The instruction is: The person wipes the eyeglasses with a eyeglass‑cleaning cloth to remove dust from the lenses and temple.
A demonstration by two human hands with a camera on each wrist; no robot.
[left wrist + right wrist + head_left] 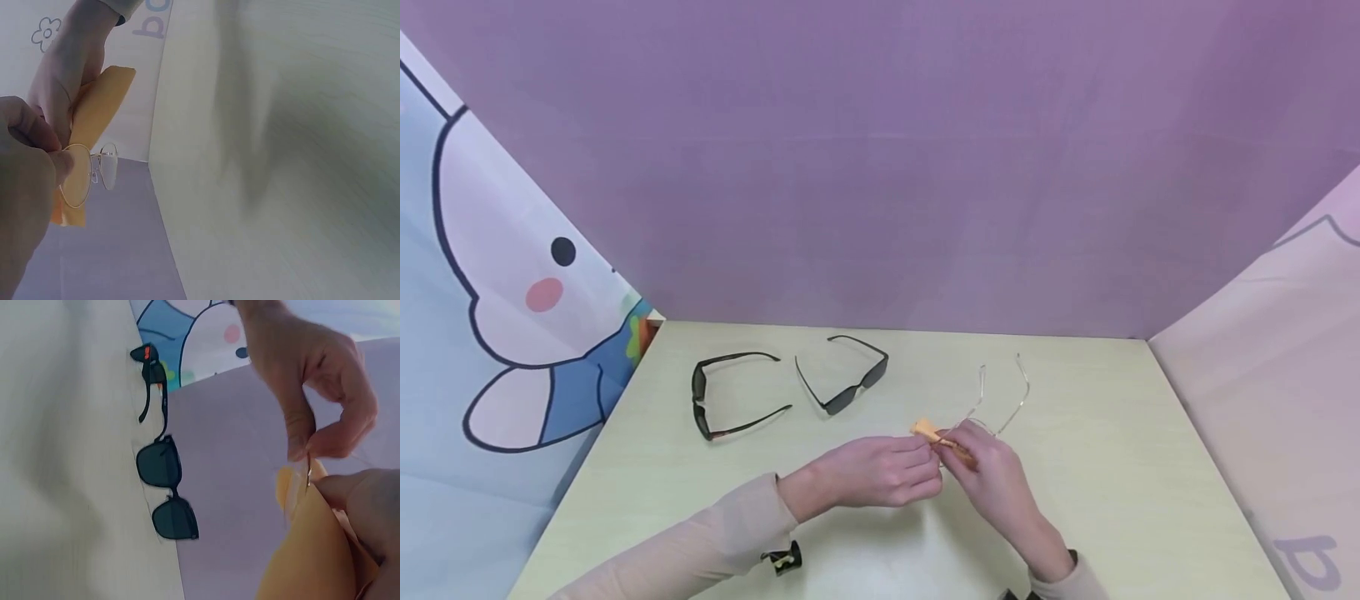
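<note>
Thin gold-rimmed eyeglasses (109,167) are held up between the two hands above the table, their temples pointing away in the head view. My left hand (880,471) pinches the rim at one end between thumb and fingertips. An orange cloth (103,106) is gripped in my right hand (996,479), its thumb and fingers bringing it against the lens nearest the left hand. In the right wrist view the cloth (312,550) hangs in a fold and covers much of the eyeglasses.
Two pairs of black sunglasses lie on the pale table (1112,467) to the left: one pair (700,412) far left, another (842,400) nearer the hands, both with temples unfolded. A purple backdrop (880,167) rises behind, with printed curtains (512,292) at the sides.
</note>
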